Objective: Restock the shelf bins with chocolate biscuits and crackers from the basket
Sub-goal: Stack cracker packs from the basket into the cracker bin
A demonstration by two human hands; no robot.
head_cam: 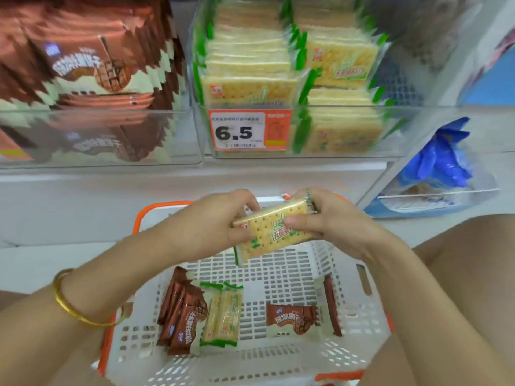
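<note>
A bangle on the left wrist fills the foreground as both hands hold one cracker pack above the basket, well below the shelf bins. The left hand pinches the pack's left end between thumb and curled fingers; the right hand grips the other end, thumb pressed on the label. In the basket lie two spare crackers with chocolate packs on both sides. The step looks to be shelving this pack: carry it over the clear front wall of the cracker bin, beside the price tag, label forward and in line with the stacks, held lightly so nothing breaks, and keep it out of the chocolate bin to the left
</note>
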